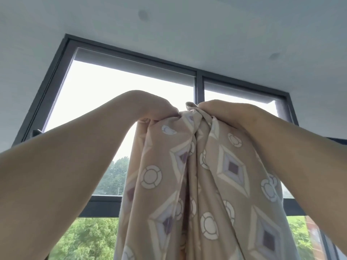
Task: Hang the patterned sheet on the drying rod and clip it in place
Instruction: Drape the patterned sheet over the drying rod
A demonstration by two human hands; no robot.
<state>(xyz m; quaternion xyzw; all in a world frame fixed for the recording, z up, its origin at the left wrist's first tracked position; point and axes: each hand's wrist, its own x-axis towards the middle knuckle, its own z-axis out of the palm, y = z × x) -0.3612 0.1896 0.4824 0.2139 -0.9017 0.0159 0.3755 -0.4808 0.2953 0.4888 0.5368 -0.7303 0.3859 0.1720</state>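
Observation:
A beige sheet (206, 181) printed with white circles and purple-centred diamonds hangs in bunched folds from the middle of the view down past the bottom edge. Both arms are raised overhead. My left hand (150, 107) grips the gathered top edge of the sheet on its left side. My right hand (223, 111) grips the same bunched top edge just to the right, the two hands almost touching. No drying rod or clips show in this view.
A large window with a dark frame (199, 85) fills the background, its crossbar (101, 205) lower down. A white ceiling (169, 25) is above. Green trees (88, 239) show outside, and a red brick wall (313, 233) at lower right.

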